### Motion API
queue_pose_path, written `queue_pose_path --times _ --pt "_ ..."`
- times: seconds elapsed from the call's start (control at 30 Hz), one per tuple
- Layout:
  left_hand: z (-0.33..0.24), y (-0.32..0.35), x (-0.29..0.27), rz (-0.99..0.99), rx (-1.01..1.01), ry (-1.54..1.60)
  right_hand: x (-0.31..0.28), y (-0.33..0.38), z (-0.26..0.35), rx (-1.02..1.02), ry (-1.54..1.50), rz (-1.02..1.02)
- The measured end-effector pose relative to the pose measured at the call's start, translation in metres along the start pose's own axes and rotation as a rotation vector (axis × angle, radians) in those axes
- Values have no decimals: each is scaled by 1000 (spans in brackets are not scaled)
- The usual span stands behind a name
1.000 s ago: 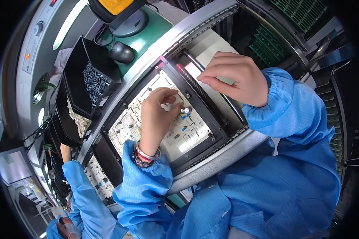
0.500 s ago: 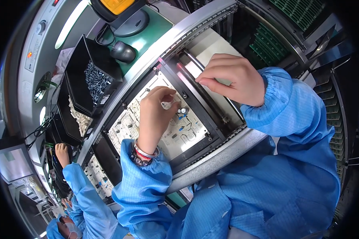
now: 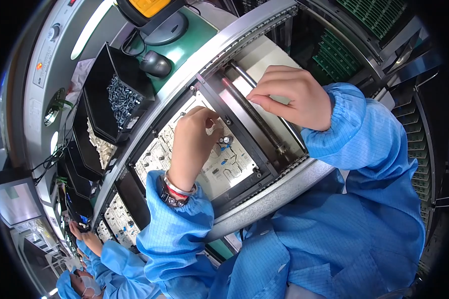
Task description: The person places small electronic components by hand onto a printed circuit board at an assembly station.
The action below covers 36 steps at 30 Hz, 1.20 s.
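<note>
Over a pale circuit board (image 3: 234, 167) my left hand (image 3: 192, 139) is bent, with a small gap between thumb and forefinger. Beside its fingertips stand silver-topped cylindrical components (image 3: 226, 140). Blue parts and other small components dot the board, which lies in a black carrier frame (image 3: 244, 185); the hand hides part of it. My right hand (image 3: 292, 97) hovers above a threaded rod (image 3: 257, 119), right of the board. Its thumb and forefinger meet in a pinch; anything between them is too small to see.
A black bin of dark small parts (image 3: 122, 102) and another of whitish parts (image 3: 101, 144) stand left of the metal rail (image 3: 184, 82). A mouse (image 3: 155, 64) rests on a green mat. Down the line, a co-worker's hands (image 3: 87, 239) are near another board (image 3: 119, 217).
My left hand has shifted slightly left, its thumb and forefinger drawing off the cylinders. The board and frame have slid slightly left. The co-worker's hands are now together lower down.
</note>
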<state>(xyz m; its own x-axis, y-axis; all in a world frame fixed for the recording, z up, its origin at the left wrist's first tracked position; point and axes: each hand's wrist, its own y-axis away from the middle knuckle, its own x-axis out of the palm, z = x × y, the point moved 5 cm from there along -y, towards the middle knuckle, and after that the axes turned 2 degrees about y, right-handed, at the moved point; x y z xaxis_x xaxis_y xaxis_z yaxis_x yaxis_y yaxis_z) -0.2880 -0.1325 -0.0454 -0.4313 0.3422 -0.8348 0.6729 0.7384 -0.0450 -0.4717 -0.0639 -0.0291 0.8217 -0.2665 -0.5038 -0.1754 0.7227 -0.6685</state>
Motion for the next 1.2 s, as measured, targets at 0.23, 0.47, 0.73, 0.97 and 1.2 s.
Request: queue_pose_path --times 0.23,0.47,0.73,0.97,1.2 --pt "3 15 -10 4 75 -69 27 -2 -6 99 62 213" --pt "5 143 -100 -167 41 -33 121 9 35 259 166 602" --pt "106 474 -134 -941 -897 -131 198 -10 87 219 166 749" --pt "124 688 10 -514 -1737 -587 204 -20 88 114 132 857" --pt "121 694 17 -896 -1526 -984 203 -17 80 54 33 810"
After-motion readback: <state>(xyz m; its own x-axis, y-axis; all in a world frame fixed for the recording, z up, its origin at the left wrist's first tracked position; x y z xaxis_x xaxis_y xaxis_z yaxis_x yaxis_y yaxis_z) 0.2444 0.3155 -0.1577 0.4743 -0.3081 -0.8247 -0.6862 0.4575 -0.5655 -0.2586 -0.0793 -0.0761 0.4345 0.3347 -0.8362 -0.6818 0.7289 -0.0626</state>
